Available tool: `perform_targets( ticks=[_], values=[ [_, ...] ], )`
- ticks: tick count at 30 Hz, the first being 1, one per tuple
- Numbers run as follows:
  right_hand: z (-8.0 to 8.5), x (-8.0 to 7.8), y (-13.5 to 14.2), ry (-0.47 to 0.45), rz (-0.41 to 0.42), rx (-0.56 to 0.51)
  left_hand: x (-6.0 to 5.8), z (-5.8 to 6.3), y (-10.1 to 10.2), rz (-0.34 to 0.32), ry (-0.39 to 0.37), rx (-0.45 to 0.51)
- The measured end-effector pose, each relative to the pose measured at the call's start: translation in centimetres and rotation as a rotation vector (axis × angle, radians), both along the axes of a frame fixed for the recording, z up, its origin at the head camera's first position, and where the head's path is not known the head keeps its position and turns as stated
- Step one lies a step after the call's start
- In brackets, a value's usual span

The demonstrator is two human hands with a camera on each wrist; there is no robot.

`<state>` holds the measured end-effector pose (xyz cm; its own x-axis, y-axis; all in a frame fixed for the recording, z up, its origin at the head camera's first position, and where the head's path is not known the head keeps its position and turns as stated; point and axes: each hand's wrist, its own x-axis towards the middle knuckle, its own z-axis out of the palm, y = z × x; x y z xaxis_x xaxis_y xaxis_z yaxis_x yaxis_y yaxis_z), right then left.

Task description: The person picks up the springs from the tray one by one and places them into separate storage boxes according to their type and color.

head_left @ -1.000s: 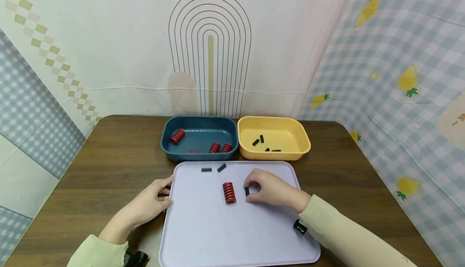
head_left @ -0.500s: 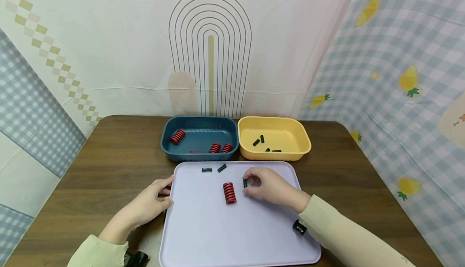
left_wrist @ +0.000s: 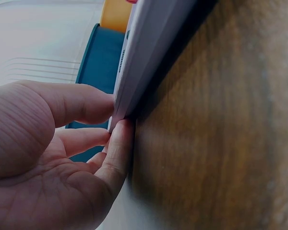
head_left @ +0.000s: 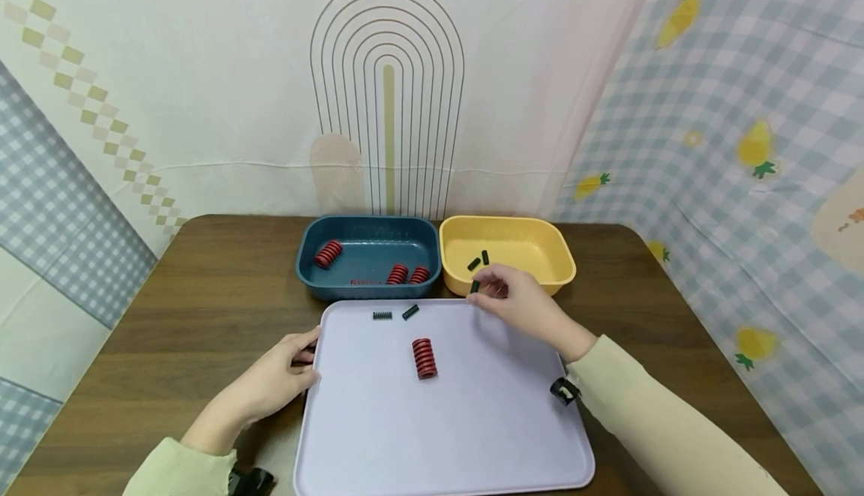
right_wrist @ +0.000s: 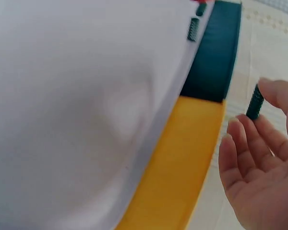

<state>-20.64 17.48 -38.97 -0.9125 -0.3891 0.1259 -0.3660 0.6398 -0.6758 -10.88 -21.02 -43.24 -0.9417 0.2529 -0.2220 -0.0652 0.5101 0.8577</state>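
Between thumb and fingertips, my right hand [head_left: 523,302] pinches a small dark green spring [right_wrist: 255,102]. In the head view it is raised over the near rim of the yellow bin [head_left: 560,288]. My left hand [head_left: 280,376] holds the left edge of the lilac tray [head_left: 378,436], and the left wrist view shows its thumb and fingertips at the rim. A thick red spring [head_left: 424,359] lies near the tray's middle. Toward its far edge lie two small green springs, one lengthwise [head_left: 382,316] and one slanted [head_left: 410,312].
Behind the tray, a dark blue bin [head_left: 371,293] holds several red springs [head_left: 328,254] and stands against the yellow bin. Small green springs [head_left: 474,263] lie in the yellow bin, partly hidden by my right hand. All of it rests on a brown wooden table [head_left: 223,293].
My right hand has lifted the small green spring off the tray and carried it away from me, up to the yellow bin's rim. The left hand stays at the tray edge.
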Motion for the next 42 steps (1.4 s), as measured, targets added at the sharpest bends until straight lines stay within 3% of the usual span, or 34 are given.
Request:
perform_targets(
  ticks=[6, 14, 24, 42],
  values=[
    [0.5, -1.7, 1.1, 0.068, -0.154, -0.054, 0.0, 0.0, 0.0, 0.001, 0.013, -0.005],
    [-0.4, -3.2, 2.4, 0.035, -0.285, 0.003, 0.0, 0.0, 0.0, -0.002, 0.011, -0.002],
    [-1.4, -4.2, 3.1, -0.009, -0.327, 0.041, -0.1, -0.1, -0.1, -0.005, 0.008, -0.009],
    [-1.9, -4.3, 3.3, -0.003, -0.348, 0.062, -0.1, -0.1, -0.1, -0.002, 0.002, -0.003]
  ],
)
